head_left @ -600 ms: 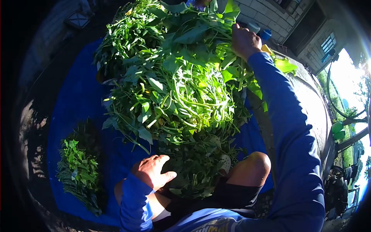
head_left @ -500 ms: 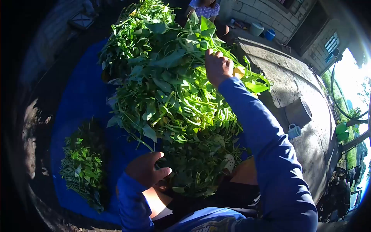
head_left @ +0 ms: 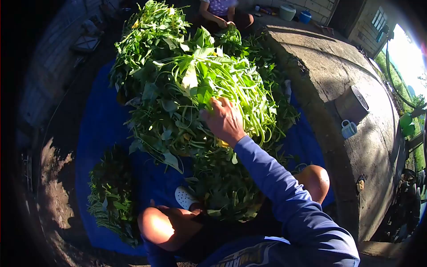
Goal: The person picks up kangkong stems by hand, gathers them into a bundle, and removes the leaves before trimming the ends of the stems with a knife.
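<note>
My right hand point(head_left: 224, 121) reaches over a big heap of leafy green stems point(head_left: 249, 93), its fingers curled onto some of the greens near the heap's middle. Leaves and long pale stems stick out beyond the fingertips. Just a little of my left hand point(head_left: 156, 205) shows behind my bent left knee; its fingers are mostly hidden. More loose greens point(head_left: 227, 187) lie in shade between my legs. To the left, a separate bundle of greens point(head_left: 111, 196) rests on the blue sheet point(head_left: 95, 129), stems aligned.
Another person point(head_left: 218, 11) sits beyond the heap, hands at some greens. A raised concrete slab point(head_left: 320, 80) on the right carries a mug point(head_left: 349, 129), a dark metal container point(head_left: 352, 104), a white bucket point(head_left: 287, 12) and a blue pot point(head_left: 305, 17). A white clog point(head_left: 184, 198) is near my left knee.
My right hand has come down and left from the heap's upper right side. My left hand, earlier in plain sight with fingers apart, has dropped behind my knee. The view has shifted.
</note>
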`<move>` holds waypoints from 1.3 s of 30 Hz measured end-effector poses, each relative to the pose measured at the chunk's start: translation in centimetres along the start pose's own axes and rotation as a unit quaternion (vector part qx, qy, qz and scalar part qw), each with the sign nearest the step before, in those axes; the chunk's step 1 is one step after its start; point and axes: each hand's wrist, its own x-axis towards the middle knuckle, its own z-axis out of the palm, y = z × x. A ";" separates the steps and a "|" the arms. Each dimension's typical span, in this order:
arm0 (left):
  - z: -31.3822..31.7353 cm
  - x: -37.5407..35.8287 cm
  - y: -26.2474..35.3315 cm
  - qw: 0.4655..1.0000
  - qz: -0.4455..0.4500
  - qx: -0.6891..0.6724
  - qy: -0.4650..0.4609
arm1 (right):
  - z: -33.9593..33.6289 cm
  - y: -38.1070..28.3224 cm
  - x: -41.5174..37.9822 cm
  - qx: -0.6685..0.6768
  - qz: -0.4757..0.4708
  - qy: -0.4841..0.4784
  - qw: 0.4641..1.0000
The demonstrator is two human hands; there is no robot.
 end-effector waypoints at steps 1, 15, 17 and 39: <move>-0.4 0.9 -1.1 0.998 -0.025 -0.059 0.021 | -1.0 0.7 1.1 0.053 0.015 0.039 0.998; 3.0 3.2 3.4 0.934 0.010 0.357 0.014 | 8.2 12.9 18.6 0.053 -0.067 0.001 0.996; 2.2 4.2 3.8 0.902 0.023 0.430 0.010 | 8.7 13.0 19.2 0.054 -0.002 -0.070 0.996; 35.2 1.3 1.0 0.802 0.343 0.427 -0.238 | -14.2 -8.4 -3.5 0.689 0.258 -0.105 0.670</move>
